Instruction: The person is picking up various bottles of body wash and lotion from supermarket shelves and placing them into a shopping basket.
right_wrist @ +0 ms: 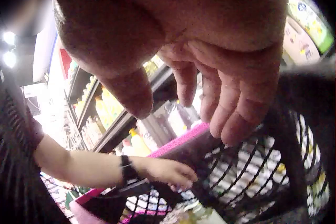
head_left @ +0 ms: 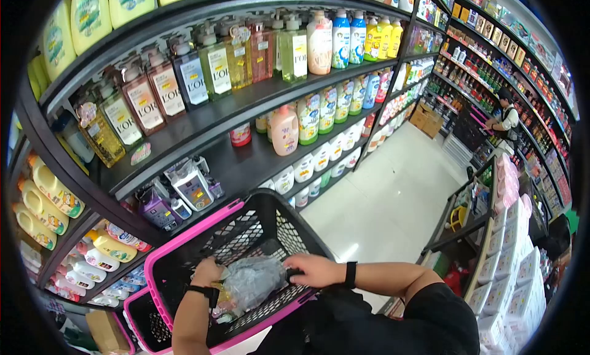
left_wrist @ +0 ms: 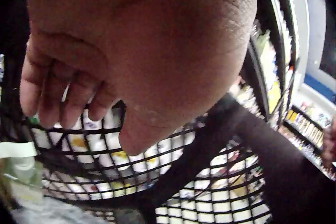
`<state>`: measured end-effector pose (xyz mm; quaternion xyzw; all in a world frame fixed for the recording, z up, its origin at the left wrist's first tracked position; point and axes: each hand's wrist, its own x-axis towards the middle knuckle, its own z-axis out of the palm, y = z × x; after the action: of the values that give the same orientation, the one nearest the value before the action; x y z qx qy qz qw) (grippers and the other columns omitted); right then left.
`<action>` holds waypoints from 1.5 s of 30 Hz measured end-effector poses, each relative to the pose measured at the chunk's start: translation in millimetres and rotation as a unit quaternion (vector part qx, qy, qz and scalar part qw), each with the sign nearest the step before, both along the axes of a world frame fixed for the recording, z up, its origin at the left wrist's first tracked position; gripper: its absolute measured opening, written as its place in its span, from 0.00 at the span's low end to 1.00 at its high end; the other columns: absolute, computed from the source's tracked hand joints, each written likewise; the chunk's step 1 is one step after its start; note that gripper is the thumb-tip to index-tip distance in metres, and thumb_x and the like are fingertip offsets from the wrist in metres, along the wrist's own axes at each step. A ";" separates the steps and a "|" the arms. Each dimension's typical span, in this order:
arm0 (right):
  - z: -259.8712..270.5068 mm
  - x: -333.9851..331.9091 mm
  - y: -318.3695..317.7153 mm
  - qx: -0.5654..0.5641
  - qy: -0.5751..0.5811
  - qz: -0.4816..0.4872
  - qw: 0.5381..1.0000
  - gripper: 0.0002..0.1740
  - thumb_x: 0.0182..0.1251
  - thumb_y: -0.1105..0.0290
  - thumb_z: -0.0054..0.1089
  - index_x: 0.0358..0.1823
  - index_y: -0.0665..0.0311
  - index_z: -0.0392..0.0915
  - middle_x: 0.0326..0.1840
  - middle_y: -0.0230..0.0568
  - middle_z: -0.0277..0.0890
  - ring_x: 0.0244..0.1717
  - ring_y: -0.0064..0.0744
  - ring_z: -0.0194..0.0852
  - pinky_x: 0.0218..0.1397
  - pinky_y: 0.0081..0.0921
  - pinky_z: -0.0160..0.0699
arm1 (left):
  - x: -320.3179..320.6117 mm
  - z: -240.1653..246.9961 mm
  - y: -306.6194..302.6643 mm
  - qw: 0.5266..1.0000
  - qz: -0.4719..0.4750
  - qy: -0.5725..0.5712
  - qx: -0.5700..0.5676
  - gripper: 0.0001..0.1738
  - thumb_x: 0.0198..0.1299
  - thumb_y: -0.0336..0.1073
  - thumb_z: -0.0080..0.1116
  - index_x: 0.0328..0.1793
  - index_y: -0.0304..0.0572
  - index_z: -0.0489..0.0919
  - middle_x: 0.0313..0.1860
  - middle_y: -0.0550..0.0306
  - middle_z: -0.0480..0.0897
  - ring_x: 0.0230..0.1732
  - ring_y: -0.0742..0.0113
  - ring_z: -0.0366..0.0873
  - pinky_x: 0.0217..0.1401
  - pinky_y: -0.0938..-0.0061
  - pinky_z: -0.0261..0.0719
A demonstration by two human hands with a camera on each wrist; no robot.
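Both bare hands reach into a black mesh shopping basket with a pink rim. My left hand is at the basket's left, beside a crumpled grey translucent plastic bag. Seen from the left wrist, its fingers hang loosely bent and hold nothing. On the bag's other side is my right hand, near the basket's right wall. Its fingers hang relaxed in the right wrist view, thumb apart, with nothing between them. A clear bottle shows at lower left in the left wrist view, partly cut off.
Shelves of pump bottles and other bottles stand close beyond the basket. Stacked white boxes line the right side. A tiled aisle runs ahead, with another person far off. A second pink-rimmed basket is at lower left.
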<state>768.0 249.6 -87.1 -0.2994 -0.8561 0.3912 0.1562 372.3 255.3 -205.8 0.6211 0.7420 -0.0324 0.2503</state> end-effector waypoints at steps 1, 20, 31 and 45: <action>11.4 9.6 23.3 0.040 0.023 0.003 0.999 0.25 0.67 0.63 0.64 0.61 0.68 0.72 0.53 0.54 0.76 0.60 0.54 0.75 0.63 0.41 0.76 | 14.0 19.4 -4.7 0.998 -0.023 -0.051 0.028 0.32 0.55 0.51 0.66 0.56 0.29 0.81 0.55 0.28 0.83 0.59 0.35 0.80 0.63 0.55 0.79; 182.0 4.6 433.9 0.286 0.277 -0.447 0.801 0.55 0.54 0.53 0.78 0.73 0.78 0.57 0.66 0.68 0.70 0.69 0.63 0.66 0.74 0.48 0.64 | 271.2 67.7 -140.4 0.955 0.166 0.062 0.237 0.21 0.58 0.53 0.64 0.47 0.45 0.85 0.42 0.48 0.87 0.48 0.48 0.83 0.69 0.47 0.67; 203.2 -0.8 451.2 0.199 0.217 -0.456 0.840 0.38 0.50 0.56 0.79 0.54 0.72 0.68 0.52 0.64 0.79 0.53 0.63 0.80 0.58 0.49 0.80 | 272.8 64.5 -139.0 0.937 0.204 0.040 0.282 0.18 0.56 0.48 0.67 0.44 0.43 0.86 0.36 0.50 0.87 0.44 0.48 0.83 0.56 0.53 0.75; 143.7 72.1 229.0 -0.104 0.345 -0.010 0.933 0.35 0.59 0.72 0.73 0.66 0.73 0.68 0.59 0.47 0.79 0.58 0.36 0.79 0.64 0.32 0.77 | 283.3 184.3 -38.6 0.770 0.227 -0.421 0.423 0.25 0.63 0.30 0.66 0.65 0.34 0.74 0.56 0.48 0.83 0.56 0.62 0.82 0.61 0.67 0.79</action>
<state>840.1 478.6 56.6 -0.1690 -0.7011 0.5556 0.4137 655.6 216.6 -21.5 0.4291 0.6205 0.6073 0.2493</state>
